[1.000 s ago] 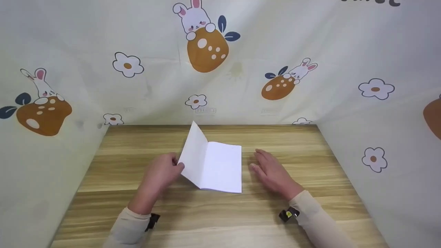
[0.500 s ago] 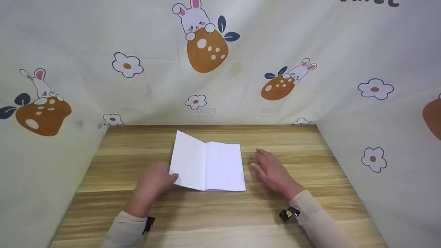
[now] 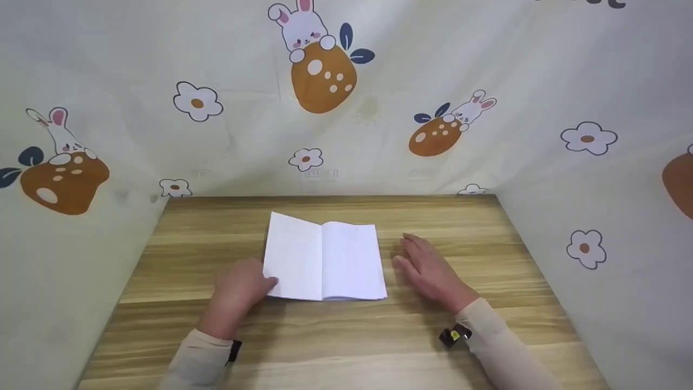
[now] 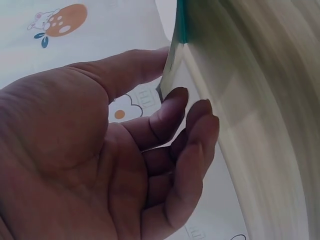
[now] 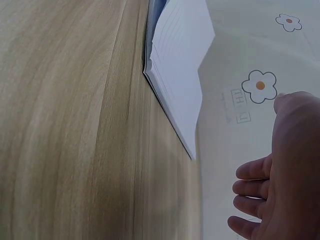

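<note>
An open notebook [image 3: 354,262] with white pages lies on the table, its left side raised a little off the wood. My left hand [image 3: 241,292] pinches the lower left corner of that side between thumb and fingers. In the left wrist view, the thumb and the curled fingers [image 4: 170,112] meet at the cover's edge. To the right of the notebook, apart from it, my right hand [image 3: 430,271] holds nothing, its fingers extended. The right wrist view shows the dark cover and the stacked pages [image 5: 175,75] edge-on.
The wood-grain table [image 3: 346,346] is enclosed at the back and both sides by pale cloth [image 3: 243,141] printed with rabbits, fruit and flowers. A small black device [image 3: 455,336] sits at the right wrist, and a dark one [image 3: 234,352] at the left.
My left hand has moved left and down, swinging the notebook's left side from steeply raised to nearly flat. My right hand stays where it was.
</note>
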`<action>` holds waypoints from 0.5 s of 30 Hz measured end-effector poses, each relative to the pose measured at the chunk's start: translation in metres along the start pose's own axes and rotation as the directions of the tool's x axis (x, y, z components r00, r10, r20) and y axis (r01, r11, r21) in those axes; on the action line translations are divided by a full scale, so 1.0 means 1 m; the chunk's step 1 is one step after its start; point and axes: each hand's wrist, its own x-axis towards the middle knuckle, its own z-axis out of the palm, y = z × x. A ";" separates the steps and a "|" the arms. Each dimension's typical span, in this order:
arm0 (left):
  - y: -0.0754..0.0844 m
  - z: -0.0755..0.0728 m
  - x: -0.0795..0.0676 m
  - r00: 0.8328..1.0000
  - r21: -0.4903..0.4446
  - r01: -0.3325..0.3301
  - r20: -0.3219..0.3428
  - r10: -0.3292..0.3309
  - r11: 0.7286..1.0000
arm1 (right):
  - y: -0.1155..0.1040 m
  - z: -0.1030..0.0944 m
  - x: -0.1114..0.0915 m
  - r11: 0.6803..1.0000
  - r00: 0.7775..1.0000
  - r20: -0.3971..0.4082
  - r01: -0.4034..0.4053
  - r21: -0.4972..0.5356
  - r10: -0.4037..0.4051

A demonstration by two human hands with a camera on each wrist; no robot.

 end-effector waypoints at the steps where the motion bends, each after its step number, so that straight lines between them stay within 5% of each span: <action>1: 0.000 0.001 0.000 1.000 0.009 0.000 -0.005 0.000 1.000 | 0.000 0.000 0.000 1.000 1.000 0.000 0.001 -0.001 -0.001; 11: -0.003 0.016 0.007 0.998 0.121 -0.014 -0.067 0.022 0.993 | 0.001 0.000 0.000 1.000 1.000 -0.005 0.005 0.008 -0.005; 15: -0.001 0.024 0.015 0.988 0.105 -0.118 -0.091 0.128 0.987 | 0.002 0.000 -0.001 1.000 1.000 -0.005 0.002 0.005 -0.002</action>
